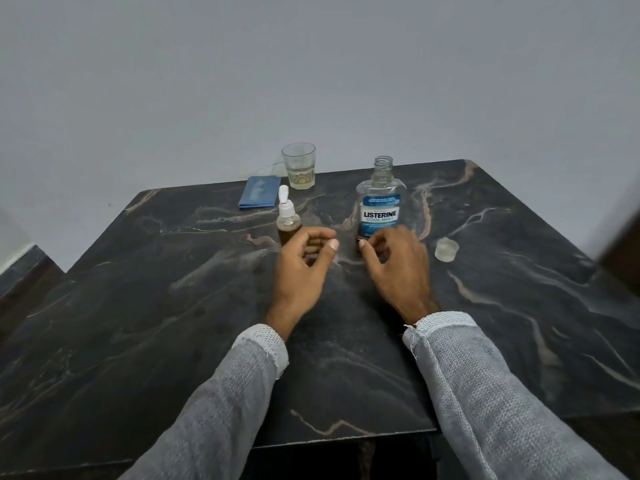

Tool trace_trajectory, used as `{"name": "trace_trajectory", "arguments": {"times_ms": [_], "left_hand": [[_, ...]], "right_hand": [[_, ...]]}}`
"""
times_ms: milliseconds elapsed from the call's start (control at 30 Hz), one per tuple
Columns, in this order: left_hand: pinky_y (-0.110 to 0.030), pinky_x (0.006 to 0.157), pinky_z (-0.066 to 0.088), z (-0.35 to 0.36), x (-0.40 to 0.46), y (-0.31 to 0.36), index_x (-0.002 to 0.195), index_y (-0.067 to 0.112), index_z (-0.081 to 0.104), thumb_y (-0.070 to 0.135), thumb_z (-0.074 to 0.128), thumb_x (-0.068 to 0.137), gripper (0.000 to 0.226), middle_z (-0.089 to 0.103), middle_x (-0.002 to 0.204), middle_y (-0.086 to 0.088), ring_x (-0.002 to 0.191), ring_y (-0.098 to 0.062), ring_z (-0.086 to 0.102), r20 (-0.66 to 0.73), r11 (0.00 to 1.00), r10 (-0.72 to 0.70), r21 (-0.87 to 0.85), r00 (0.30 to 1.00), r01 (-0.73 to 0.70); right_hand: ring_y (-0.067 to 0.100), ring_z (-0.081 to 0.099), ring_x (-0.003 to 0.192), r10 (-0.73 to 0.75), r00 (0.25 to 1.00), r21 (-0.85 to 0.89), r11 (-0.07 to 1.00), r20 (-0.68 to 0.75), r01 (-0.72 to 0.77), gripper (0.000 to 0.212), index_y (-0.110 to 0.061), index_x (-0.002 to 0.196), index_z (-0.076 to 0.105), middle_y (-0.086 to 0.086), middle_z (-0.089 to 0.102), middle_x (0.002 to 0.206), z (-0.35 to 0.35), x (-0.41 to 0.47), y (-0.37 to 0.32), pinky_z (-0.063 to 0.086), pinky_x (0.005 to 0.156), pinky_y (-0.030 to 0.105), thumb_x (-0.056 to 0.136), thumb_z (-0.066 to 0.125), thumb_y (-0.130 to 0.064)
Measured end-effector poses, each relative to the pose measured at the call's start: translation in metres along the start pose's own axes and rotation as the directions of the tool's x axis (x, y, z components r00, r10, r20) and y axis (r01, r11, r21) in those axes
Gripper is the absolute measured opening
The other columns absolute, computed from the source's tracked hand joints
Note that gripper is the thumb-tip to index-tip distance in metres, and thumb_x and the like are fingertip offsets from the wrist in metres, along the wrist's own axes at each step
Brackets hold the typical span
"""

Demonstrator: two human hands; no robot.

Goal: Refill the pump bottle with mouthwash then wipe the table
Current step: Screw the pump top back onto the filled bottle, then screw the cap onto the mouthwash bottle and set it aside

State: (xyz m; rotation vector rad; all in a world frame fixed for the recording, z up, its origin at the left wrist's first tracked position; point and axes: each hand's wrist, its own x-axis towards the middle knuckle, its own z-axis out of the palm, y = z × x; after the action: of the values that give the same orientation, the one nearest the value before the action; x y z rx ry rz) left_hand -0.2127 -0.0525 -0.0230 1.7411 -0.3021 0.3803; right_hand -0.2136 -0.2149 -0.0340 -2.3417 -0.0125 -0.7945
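The mouthwash bottle (380,206) stands uncapped, nearly empty; left of it the pump bottle (288,220) looks filled. Left hand (304,265) and right hand (398,261) hover loosely curled, empty; wiping remains, cloth (258,192) untouched

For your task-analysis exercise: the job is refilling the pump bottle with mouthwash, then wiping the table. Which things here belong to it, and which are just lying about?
Part of the job:
pump bottle
mouthwash bottle, uncapped
its cap
blue cloth
table

Lying about:
drinking glass
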Motion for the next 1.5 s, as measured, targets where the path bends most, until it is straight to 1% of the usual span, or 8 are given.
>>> {"name": "trace_trajectory", "arguments": {"times_ms": [167,300,433,600,800,1067,1333,1500], "left_hand": [[-0.011,0.076,0.048,0.039,0.019,-0.002,0.113,0.025,0.059,0.02,0.07,0.087,0.028,0.063,0.107,0.016,0.096,0.003,0.061,0.028,0.997,-0.052,0.051,0.998,0.051],[-0.02,0.088,0.047,0.061,0.031,-0.006,0.127,0.024,0.05,0.022,0.074,0.084,0.049,0.055,0.124,0.011,0.111,-0.006,0.056,0.0,0.994,-0.096,0.048,0.995,0.096],[-0.032,0.102,0.047,0.072,0.035,-0.015,0.136,0.025,0.043,0.02,0.075,0.083,0.062,0.051,0.137,0.007,0.121,-0.007,0.05,0.014,0.989,-0.145,0.019,0.989,0.145],[-0.037,0.107,0.044,0.079,0.039,-0.025,0.138,0.024,0.041,0.015,0.072,0.086,0.061,0.054,0.139,0.002,0.126,-0.008,0.049,0.053,0.987,-0.158,-0.011,0.986,0.159],[0.0,0.077,0.043,0.083,0.042,-0.035,0.134,0.02,0.047,0.019,0.07,0.087,0.052,0.058,0.132,0.005,0.11,0.002,0.054,0.08,0.989,-0.143,0.042,0.987,0.14],[-0.02,0.089,0.048,0.081,0.042,-0.039,0.126,0.023,0.052,0.021,0.07,0.087,0.043,0.061,0.125,0.005,0.112,-0.006,0.056,0.102,0.989,-0.049,0.145,0.994,0.034],[-0.01,0.083,0.041,0.079,0.044,-0.04,0.126,0.024,0.052,0.02,0.07,0.087,0.042,0.059,0.122,0.011,0.11,-0.002,0.054,0.144,0.989,-0.048,0.148,0.988,0.026],[-0.022,0.092,0.046,0.081,0.042,-0.04,0.128,0.023,0.051,0.022,0.07,0.088,0.044,0.06,0.129,0.005,0.116,-0.006,0.054,0.157,0.99,-0.042,0.143,0.987,0.02]], "right_hand": [[0.025,0.05,0.104,0.09,0.984,-0.199,0.973,-0.151,-0.119,0.023,-0.019,0.104,0.062,0.005,0.055,0.11,-0.031,0.006,0.04,0.034,0.083,0.037,0.085,0.067,-0.032],[0.031,0.045,0.117,0.303,0.951,-0.254,0.916,-0.069,-0.31,0.045,-0.017,0.122,0.052,0.011,0.048,0.128,-0.036,0.009,0.059,0.035,0.096,0.045,0.083,0.065,-0.037],[0.032,0.047,0.117,0.308,0.951,-0.269,0.914,-0.031,-0.305,0.042,-0.018,0.125,0.049,0.011,0.05,0.128,-0.032,0.008,0.06,0.034,0.097,0.045,0.086,0.061,-0.028],[0.028,0.051,0.114,0.2,0.98,-0.083,0.976,-0.012,-0.2,0.039,-0.015,0.127,0.049,0.011,0.053,0.125,-0.03,0.008,0.06,0.036,0.097,0.042,0.09,0.058,-0.011],[0.013,0.056,0.106,0.182,0.98,0.199,0.966,-0.085,-0.162,0.041,-0.021,0.124,0.049,0.0,0.057,0.116,-0.027,0.013,0.053,0.053,0.089,0.036,0.088,0.069,-0.02],[0.0,0.065,0.093,0.258,0.965,0.438,0.874,-0.052,-0.21,0.059,-0.029,0.122,0.047,-0.013,0.064,0.106,-0.035,0.015,0.05,0.053,0.074,0.014,0.075,0.08,-0.039],[-0.004,0.062,0.089,0.073,0.997,0.314,0.947,-0.012,-0.066,0.038,-0.024,0.107,0.065,-0.011,0.066,0.101,-0.076,0.052,0.039,0.048,0.069,0.007,0.075,0.074,-0.044],[0.003,0.06,0.092,-0.134,0.988,0.174,0.977,0.074,0.12,0.033,-0.018,0.109,0.07,-0.001,0.064,0.105,-0.107,0.097,0.013,0.047,0.075,0.006,0.08,0.076,-0.032]]}}
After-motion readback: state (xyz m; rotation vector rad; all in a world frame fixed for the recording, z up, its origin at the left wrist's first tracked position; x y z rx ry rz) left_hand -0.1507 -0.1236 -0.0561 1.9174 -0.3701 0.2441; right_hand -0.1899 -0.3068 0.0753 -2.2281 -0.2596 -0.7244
